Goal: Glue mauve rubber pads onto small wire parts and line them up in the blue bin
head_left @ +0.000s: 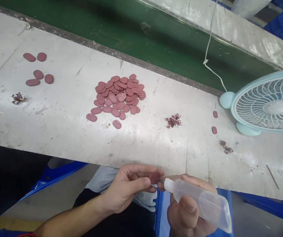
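Observation:
Between the thumb and fingers of my left hand [129, 187] is a small reddish-brown oval piece [154, 177], pinched near the table's front edge. My right hand [188, 210] is closed around a translucent squeeze bottle [200, 200] with a white cap and a thin nozzle. The bottle lies tilted, its nozzle tip at the oval piece; whether it touches cannot be made out. Beyond my hands, a heap of similar oval pieces [119, 95] rests on the white table [141, 141]. To its right lies a small cluster of tiny dark red and white parts [174, 120].
A pale blue fan [267, 102] stands at the right, two oval pieces [214, 121] beside it. More tiny parts [226, 147] lie near there. Several oval pieces [38, 74] and another small cluster [18, 98] are at the left. A green strip [121, 36] runs behind the table.

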`<state>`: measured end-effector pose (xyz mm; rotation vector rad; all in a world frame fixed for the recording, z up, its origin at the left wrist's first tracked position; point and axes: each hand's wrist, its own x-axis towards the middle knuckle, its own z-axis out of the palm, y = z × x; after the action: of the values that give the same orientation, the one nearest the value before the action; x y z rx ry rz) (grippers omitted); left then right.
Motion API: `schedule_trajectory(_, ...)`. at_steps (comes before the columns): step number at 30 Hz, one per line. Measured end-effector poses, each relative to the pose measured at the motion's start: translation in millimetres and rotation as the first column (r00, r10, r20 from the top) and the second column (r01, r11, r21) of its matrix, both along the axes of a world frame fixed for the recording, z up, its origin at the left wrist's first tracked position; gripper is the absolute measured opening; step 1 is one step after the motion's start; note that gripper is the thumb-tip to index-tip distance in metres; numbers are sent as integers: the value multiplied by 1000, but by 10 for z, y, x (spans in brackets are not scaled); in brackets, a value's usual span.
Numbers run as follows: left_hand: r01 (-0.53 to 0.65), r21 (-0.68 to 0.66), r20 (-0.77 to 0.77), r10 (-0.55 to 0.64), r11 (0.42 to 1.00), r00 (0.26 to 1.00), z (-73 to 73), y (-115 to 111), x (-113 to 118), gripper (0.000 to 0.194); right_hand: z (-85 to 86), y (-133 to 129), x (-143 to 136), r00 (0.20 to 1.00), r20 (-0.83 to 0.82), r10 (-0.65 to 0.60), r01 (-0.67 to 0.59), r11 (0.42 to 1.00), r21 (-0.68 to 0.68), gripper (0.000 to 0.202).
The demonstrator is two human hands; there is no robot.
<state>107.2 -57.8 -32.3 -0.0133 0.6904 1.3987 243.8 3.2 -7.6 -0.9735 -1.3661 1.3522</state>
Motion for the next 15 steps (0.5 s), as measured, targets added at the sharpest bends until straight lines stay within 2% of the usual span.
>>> schedule_trajectory(2, -4, 4, 7, 4, 1000, 1000, -3, 2, -5, 27, 41, 9, -96, 983, 5, -183, 180, 970, 160, 23)
schedule_trajectory(3, -5, 6, 11, 5, 1000, 1000, -3, 2, -7, 27, 61, 14, -145, 976, 3, -219, 215, 958, 190, 22)
schedule_trajectory(6, -3, 6, 17, 3, 1000, 1000, 0, 1, -9, 27, 87, 22, -220, 980, 9, -199, 194, 962, 191, 22)
schedule_trajectory(10, -2, -9, 29, 2, 1000, 1000, 5, 1, -7, 28, 63, 20, -177, 979, 60, -197, 179, 960, 217, 23)
schedule_trajectory(15, -11, 5, 41, 11, 1000, 999, 8, -3, -9, 24, 110, 57, -185, 988, -38, -151, 155, 978, 140, 26)
